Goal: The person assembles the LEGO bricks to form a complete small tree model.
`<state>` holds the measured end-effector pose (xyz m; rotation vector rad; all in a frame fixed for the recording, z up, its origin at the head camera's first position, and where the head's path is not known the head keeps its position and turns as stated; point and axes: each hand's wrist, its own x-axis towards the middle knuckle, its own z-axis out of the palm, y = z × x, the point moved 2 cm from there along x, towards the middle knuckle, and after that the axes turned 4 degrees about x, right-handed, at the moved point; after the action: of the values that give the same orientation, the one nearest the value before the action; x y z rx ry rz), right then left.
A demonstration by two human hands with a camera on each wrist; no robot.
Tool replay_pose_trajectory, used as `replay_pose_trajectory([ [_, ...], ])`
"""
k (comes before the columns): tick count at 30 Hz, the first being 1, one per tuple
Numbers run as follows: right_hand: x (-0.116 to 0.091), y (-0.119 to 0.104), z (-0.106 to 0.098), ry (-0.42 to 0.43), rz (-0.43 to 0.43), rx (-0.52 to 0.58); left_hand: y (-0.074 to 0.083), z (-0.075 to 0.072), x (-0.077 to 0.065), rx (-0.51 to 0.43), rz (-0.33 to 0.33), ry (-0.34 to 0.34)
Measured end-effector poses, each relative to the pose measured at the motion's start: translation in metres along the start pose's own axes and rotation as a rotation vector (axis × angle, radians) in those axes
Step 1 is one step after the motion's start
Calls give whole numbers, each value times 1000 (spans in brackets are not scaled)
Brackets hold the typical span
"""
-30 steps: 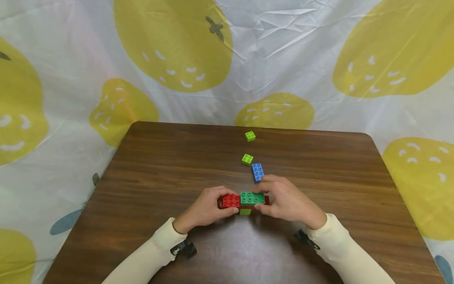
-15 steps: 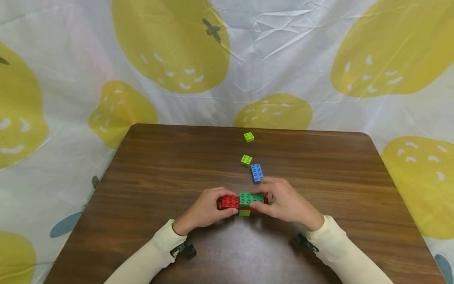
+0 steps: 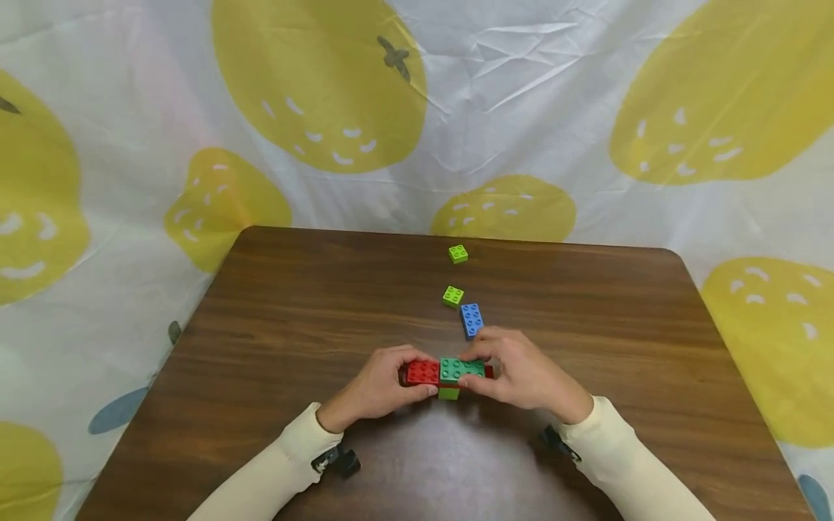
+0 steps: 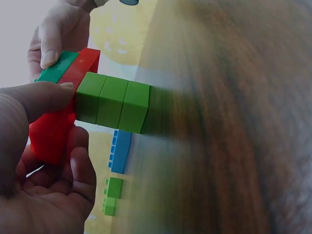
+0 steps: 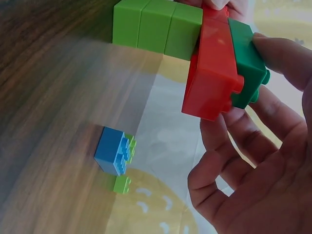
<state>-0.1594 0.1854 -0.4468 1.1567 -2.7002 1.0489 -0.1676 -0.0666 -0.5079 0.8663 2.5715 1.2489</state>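
Note:
A tower of several lime-green bricks (image 4: 112, 102) stands on the table, with red bricks (image 5: 214, 63) across its top. My left hand (image 3: 384, 380) grips the left end of the red layer, thumb on the near side and fingers behind. The upper red brick (image 3: 422, 372) shows between its thumb and fingers. Beside that brick, on the right, a dark green brick (image 3: 452, 370) sits on the lower red layer. My right hand (image 3: 524, 369) pinches this green brick between thumb and fingers. The red layer sticks out past the green brick's right end.
Just beyond my right fingers lies a blue brick (image 3: 471, 320). A small lime brick (image 3: 452, 296) is close behind it, and another lime brick (image 3: 458, 253) lies near the far edge of the wooden table (image 3: 313, 289). A patterned cloth (image 3: 365, 195) hangs behind.
My right thumb has slid slightly left along the green brick's near side. The left hand keeps its grip, and the tower stays where it was.

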Motion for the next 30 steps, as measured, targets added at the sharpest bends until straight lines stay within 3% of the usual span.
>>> replay_pose_trajectory([
  [13, -1, 0, 0, 4, 2, -6, 2, -2, 2, -9, 17, 1],
  [22, -1, -3, 0, -43, 22, -56, 1, 1, 1, 1, 24, -17],
  [30, -3, 1, 4, -19, 29, -4, -1, -4, 2, 6, 44, 0],
])
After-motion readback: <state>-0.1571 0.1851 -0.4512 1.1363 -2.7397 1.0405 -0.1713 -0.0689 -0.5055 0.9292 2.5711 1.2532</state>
